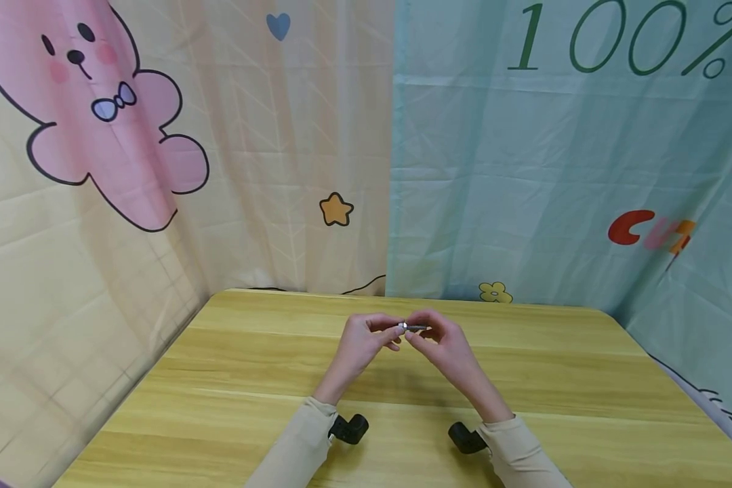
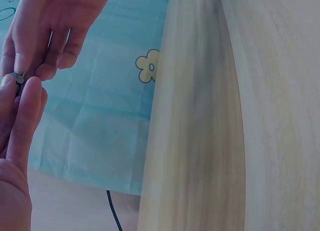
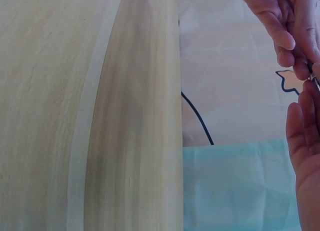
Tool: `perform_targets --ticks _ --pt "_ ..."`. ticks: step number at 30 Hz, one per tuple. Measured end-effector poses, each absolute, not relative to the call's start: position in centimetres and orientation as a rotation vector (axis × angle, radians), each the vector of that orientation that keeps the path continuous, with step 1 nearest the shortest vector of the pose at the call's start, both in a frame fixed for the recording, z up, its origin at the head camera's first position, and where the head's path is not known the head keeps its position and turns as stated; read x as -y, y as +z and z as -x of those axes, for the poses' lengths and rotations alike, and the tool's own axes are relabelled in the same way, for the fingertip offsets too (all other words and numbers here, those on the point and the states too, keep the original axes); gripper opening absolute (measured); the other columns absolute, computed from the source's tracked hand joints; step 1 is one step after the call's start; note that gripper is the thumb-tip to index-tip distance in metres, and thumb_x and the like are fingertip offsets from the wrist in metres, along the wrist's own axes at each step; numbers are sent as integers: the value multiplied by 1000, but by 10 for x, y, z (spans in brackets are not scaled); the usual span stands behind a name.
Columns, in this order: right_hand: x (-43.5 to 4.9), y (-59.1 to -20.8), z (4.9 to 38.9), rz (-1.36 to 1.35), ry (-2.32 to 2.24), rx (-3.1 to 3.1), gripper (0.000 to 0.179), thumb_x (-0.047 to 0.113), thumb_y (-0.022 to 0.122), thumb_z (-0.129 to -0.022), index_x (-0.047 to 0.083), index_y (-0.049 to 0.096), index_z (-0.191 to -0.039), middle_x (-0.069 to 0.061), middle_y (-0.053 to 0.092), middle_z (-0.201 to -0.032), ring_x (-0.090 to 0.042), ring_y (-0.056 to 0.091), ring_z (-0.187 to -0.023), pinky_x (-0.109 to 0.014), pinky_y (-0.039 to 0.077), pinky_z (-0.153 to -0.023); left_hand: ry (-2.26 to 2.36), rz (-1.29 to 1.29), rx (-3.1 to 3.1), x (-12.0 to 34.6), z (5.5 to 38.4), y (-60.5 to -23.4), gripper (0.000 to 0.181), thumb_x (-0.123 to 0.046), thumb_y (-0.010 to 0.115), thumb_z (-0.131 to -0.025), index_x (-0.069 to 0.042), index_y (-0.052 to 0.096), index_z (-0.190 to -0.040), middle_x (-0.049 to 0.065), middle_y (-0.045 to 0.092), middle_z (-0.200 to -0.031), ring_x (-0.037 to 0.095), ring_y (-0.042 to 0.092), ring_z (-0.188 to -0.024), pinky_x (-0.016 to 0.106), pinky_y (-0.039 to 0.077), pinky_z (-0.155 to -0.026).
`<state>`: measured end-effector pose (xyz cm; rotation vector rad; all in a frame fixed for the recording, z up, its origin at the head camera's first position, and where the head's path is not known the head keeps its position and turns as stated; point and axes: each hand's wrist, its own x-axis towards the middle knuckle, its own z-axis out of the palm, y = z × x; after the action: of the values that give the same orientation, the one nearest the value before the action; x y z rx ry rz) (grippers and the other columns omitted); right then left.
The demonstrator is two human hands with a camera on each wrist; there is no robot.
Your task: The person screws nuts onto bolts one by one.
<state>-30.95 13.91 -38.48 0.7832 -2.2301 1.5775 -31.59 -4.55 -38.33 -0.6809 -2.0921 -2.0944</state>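
Note:
Over the far half of the wooden table, both hands meet at a small silvery metal bolt. My left hand pinches its thicker, faceted end between thumb and fingers. From the other side, my right hand grips the thin dark shank, part of which shows between its fingertips. In the left wrist view the faceted metal end peeks out between the fingertips of both hands. Only a sliver of the metal shows at the right border of the right wrist view; fingers hide most of it.
The pale wooden table spreads beneath both arms. Behind it hang a cream printed curtain and a teal one. Black wrist devices sit at both sleeve cuffs, close over the tabletop.

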Motion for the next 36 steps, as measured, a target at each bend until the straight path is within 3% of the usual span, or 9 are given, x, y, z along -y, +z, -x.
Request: perform_targets --ticks 9,16,22,27,34,36 --pt "-138 -383 308 -746 1534 2276 14 12 70 -93 9 70 -106 -3 69 -104 -19 66 -99 -36 54 -88 -2125 698 2085 46 318 -385 13 -4 72 -90 3 75 -100 12 73 -92 45 67 -85 40 61 -71" --pt "-133 -362 289 -705 1493 2347 11 7 65 -96 1 69 -104 -8 68 -102 -22 65 -95 -33 55 -81 -2132 712 2107 46 313 -380 13 1 69 -90 7 74 -101 14 73 -93 20 69 -73 37 61 -70" --pt "-130 -352 279 -669 1495 2374 12 8 63 -97 1 70 -102 -9 68 -100 -23 63 -88 -28 53 -71 -2123 737 2100 46 299 -366 13 1 68 -91 9 73 -100 15 73 -92 16 69 -73 36 61 -70" --pt "-132 -352 281 -594 1542 2398 15 13 62 -98 2 69 -105 -9 68 -99 -24 62 -89 -30 53 -72 -2100 711 2110 47 297 -363 14 -2 69 -91 7 73 -101 18 72 -93 17 68 -73 36 61 -71" --pt "-143 -364 295 -573 1645 2356 18 10 64 -97 -2 67 -109 -12 68 -100 -25 65 -94 -28 55 -82 -2101 672 2078 53 317 -382 17 -6 72 -89 5 73 -102 20 70 -92 48 65 -85 43 61 -71" --pt "-146 -373 302 -578 1671 2335 18 11 66 -96 -1 68 -108 -12 68 -100 -22 65 -93 -27 55 -82 -2103 666 2077 55 321 -387 18 -7 73 -90 5 73 -103 25 69 -94 44 66 -84 42 61 -70"
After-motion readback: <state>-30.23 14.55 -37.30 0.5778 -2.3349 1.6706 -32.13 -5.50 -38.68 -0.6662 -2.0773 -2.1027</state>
